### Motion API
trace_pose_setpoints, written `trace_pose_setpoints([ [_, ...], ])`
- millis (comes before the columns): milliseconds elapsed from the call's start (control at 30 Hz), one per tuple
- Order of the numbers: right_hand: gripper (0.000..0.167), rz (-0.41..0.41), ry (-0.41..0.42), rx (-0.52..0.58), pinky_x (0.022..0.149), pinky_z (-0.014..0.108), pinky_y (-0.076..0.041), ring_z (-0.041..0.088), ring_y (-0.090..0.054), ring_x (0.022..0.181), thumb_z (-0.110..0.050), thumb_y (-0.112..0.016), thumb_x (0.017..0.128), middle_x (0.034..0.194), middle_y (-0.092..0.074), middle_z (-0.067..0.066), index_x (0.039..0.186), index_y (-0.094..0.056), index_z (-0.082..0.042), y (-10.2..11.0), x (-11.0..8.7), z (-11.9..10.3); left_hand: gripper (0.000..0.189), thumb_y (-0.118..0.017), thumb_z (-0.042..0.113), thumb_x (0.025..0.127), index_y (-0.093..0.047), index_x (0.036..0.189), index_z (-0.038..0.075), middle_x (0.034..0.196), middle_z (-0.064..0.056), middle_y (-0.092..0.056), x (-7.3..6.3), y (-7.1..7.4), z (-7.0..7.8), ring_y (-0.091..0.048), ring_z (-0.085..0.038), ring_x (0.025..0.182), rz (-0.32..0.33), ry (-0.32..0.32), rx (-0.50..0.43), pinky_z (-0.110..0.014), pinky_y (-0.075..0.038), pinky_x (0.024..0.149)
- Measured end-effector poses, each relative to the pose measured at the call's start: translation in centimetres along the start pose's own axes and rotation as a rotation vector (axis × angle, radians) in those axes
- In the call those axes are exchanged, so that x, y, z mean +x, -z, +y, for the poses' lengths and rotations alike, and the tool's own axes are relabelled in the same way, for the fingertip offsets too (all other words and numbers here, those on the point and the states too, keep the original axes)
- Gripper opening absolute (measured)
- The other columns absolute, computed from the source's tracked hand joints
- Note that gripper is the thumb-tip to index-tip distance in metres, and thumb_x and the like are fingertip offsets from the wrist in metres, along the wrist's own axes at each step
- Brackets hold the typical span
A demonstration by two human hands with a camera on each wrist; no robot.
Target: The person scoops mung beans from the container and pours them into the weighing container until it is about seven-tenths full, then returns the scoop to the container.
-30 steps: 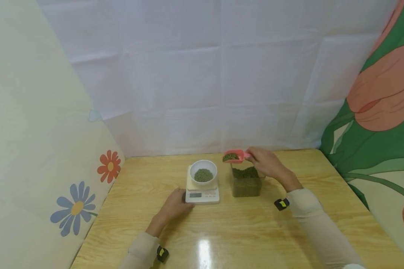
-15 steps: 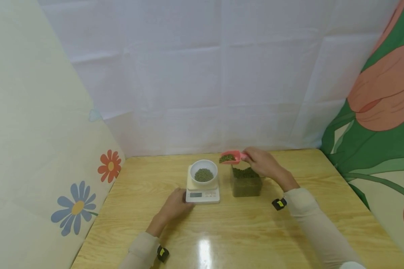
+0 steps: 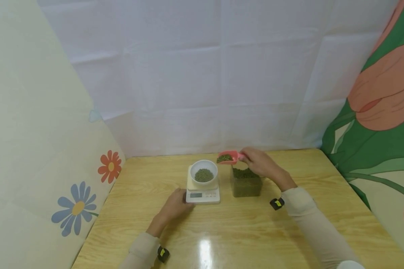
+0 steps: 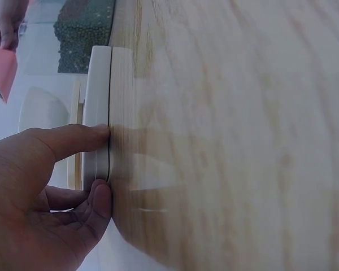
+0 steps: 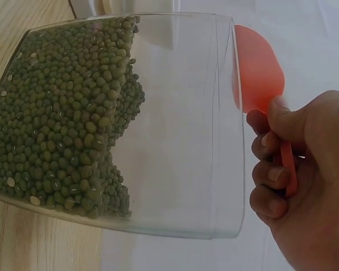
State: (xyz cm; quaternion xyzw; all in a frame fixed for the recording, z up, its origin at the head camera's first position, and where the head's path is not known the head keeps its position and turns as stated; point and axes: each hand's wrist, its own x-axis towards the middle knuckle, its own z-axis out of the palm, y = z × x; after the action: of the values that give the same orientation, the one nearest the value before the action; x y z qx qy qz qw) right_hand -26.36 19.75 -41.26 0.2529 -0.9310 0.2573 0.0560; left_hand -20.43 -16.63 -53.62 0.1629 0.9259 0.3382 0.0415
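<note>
My right hand (image 3: 258, 161) grips the handle of a pink scoop (image 3: 235, 157), its fingers curled round it in the right wrist view. Mung beans (image 3: 225, 158) lie in the scoop, which is held in the air between the bowl and the clear container (image 5: 175, 169). That container is partly filled with green mung beans (image 5: 56, 124). A white bowl (image 3: 195, 167) with a heap of mung beans stands on a white kitchen scale (image 3: 205, 200). At the scale's front left corner, my left hand (image 3: 175, 203) holds its edge between thumb and fingers, plainly seen beside the scale (image 4: 97, 113).
The scale and container stand side by side on a wood-grain table (image 3: 242, 231). A white cloth (image 3: 188, 74) hangs behind the table's back edge. Flower-printed panels (image 3: 54, 149) rise at both sides. The scale's display (image 3: 196, 195) is too small to read.
My right hand has moved the loaded scoop leftward, from above the container toward the bowl, and slightly lower. My left hand, the scale and the container have stayed put.
</note>
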Motion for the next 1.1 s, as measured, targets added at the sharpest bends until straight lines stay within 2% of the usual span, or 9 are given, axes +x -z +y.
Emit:
trace_pose_setpoints([
  [367,0.030,-0.027,0.003,0.021,0.091,0.052,-0.059,0.029,-0.069,0.100,-0.027,-0.055,0.111,0.107,-0.073,0.012,0.119,-0.069,-0.002,-0.2,0.7,-0.9,0.041,-0.084,0.020,0.089,-0.073,0.125,0.004,0.108,-0.008,-0.072,-0.1,0.0,0.0,-0.059,-0.020,0.099,-0.005,0.012,-0.005,-0.049,-0.059,0.095],
  [633,0.023,0.000,0.059,0.001,0.092,0.052,-0.059,0.030,-0.070,0.099,-0.020,-0.060,0.109,0.105,-0.073,0.011,0.115,-0.070,-0.001,-0.7,1.4,-1.4,0.044,-0.084,0.021,0.089,-0.072,0.127,0.004,0.110,-0.009,-0.072,0.0,0.0,0.0,-0.059,-0.021,0.101,-0.005,0.013,0.006,-0.050,-0.058,0.097],
  [867,0.022,-0.011,0.064,0.003,0.089,0.049,-0.059,0.026,-0.069,0.096,-0.020,-0.062,0.108,0.103,-0.073,0.010,0.115,-0.071,-0.002,-0.8,1.8,-1.8,0.043,-0.084,0.021,0.089,-0.073,0.127,0.005,0.110,-0.009,-0.074,0.1,-0.1,-0.1,-0.060,-0.021,0.101,0.003,0.001,0.004,-0.049,-0.058,0.097],
  [1100,0.024,-0.032,0.075,-0.021,0.096,0.052,-0.059,0.031,-0.071,0.105,-0.019,-0.062,0.108,0.111,-0.074,0.012,0.119,-0.072,0.000,-1.1,2.1,-2.2,0.042,-0.085,0.018,0.087,-0.073,0.125,0.004,0.108,-0.008,-0.072,-0.1,-0.1,0.1,-0.060,-0.020,0.100,0.003,0.015,-0.003,-0.050,-0.058,0.099],
])
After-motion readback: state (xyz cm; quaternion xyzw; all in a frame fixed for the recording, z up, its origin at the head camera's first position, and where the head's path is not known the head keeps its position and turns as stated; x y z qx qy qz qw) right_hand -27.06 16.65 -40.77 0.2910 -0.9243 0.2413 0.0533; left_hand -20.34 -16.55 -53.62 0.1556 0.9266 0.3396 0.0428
